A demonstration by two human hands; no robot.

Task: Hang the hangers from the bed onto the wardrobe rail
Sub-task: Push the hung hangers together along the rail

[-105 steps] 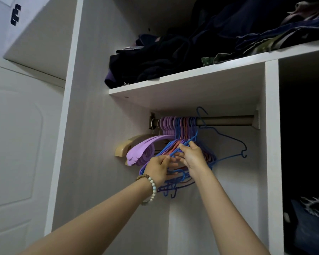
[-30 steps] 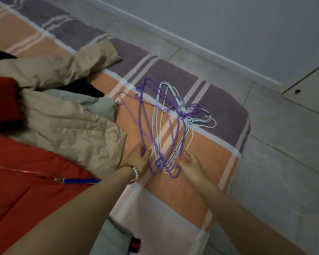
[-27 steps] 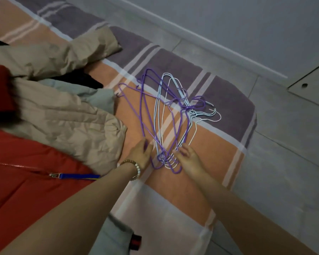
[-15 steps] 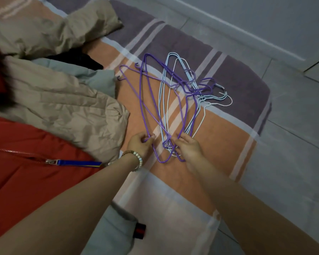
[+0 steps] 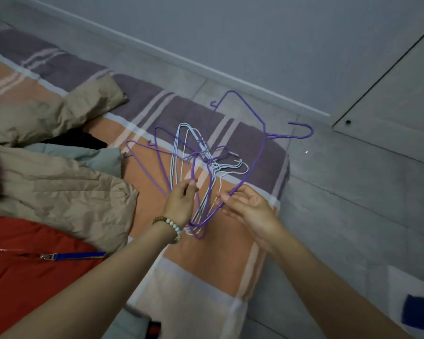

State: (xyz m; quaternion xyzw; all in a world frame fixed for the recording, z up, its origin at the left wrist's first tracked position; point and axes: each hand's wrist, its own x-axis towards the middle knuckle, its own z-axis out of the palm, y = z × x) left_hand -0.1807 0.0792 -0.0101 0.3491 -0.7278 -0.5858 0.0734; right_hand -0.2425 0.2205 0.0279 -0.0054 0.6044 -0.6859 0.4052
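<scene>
A tangled bunch of purple and pale blue wire hangers (image 5: pixel 181 157) lies on the striped bed cover (image 5: pixel 206 260) near the bed's corner. My left hand (image 5: pixel 180 204), with a bead bracelet on the wrist, pinches the lower ends of the bunch. My right hand (image 5: pixel 245 206) holds one purple hanger (image 5: pixel 260 152) by its bottom wire; that hanger is lifted and fanned out to the right, its hook pointing right over the floor. The wardrobe rail is out of view.
A beige padded jacket (image 5: pixel 59 192) and a red garment (image 5: pixel 22 265) with a blue zip pull lie on the bed at left. Grey tiled floor (image 5: pixel 353 192) lies to the right, with a white skirting board and a white door panel (image 5: pixel 402 81) at top right.
Earlier both hands were at the wardrobe rail; then they reached the hangers on the bed. Since half a second ago my right hand has pulled one purple hanger up and right, away from the bunch.
</scene>
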